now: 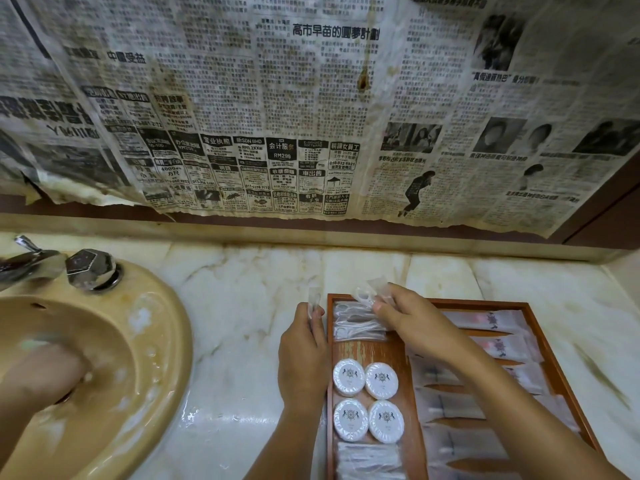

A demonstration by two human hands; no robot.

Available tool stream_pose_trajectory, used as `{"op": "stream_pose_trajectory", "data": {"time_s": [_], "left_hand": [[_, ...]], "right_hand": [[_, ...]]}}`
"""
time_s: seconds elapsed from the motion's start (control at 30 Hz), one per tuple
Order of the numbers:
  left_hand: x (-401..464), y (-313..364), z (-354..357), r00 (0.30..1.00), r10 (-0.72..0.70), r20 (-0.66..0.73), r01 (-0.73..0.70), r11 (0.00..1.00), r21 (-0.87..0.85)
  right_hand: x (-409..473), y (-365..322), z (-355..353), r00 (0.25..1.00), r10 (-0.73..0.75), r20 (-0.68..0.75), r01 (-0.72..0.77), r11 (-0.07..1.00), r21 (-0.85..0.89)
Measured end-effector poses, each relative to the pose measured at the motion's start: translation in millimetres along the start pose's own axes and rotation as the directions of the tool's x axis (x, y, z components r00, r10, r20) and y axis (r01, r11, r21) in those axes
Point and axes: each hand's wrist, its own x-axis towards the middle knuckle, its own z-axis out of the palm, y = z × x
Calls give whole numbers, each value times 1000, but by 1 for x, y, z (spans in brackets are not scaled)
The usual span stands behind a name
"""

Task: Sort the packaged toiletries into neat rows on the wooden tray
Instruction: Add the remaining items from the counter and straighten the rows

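The wooden tray (375,351) lies on the marble counter at the lower right. Several round white soap packs (367,400) sit in a square on its left side, with clear razor packets (356,323) stacked above them and white sachets (370,459) below. Long frosted packets (491,341) fill the right side in a column. My left hand (303,358) grips a thin clear packet (313,299) just left of the tray's far corner. My right hand (405,313) pinches another clear packet (372,292) over the razor stack.
A beige sink basin (104,358) with a chrome tap (90,268) takes up the left. Another person's arm (31,386) reaches into it. Old newspaper (311,116) covers the wall behind. Bare marble counter (242,323) lies between sink and tray.
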Motion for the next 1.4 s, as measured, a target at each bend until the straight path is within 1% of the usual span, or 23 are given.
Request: {"op": "stream_pose_trajectory", "data": {"time_s": [0.1, 0.2, 0.4, 0.47, 0.6, 0.73, 0.9, 1.1, 1.27, 1.4], "left_hand": [[0, -1, 0, 1000, 3, -3, -3, 1000, -2], [0, 0, 0, 1000, 1, -3, -1, 1000, -2], [0, 1, 0, 1000, -6, -3, 6, 1000, -3], [0, 0, 0, 1000, -2, -4, 2, 1000, 2], [0, 0, 0, 1000, 0, -3, 1, 1000, 7], [1, -2, 1, 1000, -5, 2, 5, 1000, 8], [1, -3, 2, 1000, -1, -3, 1, 1000, 3], [1, -1, 1, 1000, 3, -4, -3, 1000, -12], [1, -2, 1, 1000, 4, -4, -4, 1000, -6], [0, -1, 0, 1000, 5, -7, -5, 1000, 1]], "right_hand": [[0, 2, 1, 999, -21, -37, 19, 999, -37], [1, 3, 6, 988, -121, -100, 108, 986, -128], [5, 9, 18, 964, -251, -83, 212, 923, -322], [6, 11, 21, 956, -285, -71, 241, 900, -364], [9, 17, 26, 945, -323, -44, 275, 862, -425], [9, 21, 31, 952, -299, -65, 241, 862, -447], [8, 20, 34, 952, -300, -64, 232, 841, -489], [4, 20, 33, 955, -286, -80, 217, 856, -469], [-1, 13, 26, 956, -268, -118, 227, 933, -281], [1, 9, 19, 946, -290, -146, 256, 942, -215]]}}
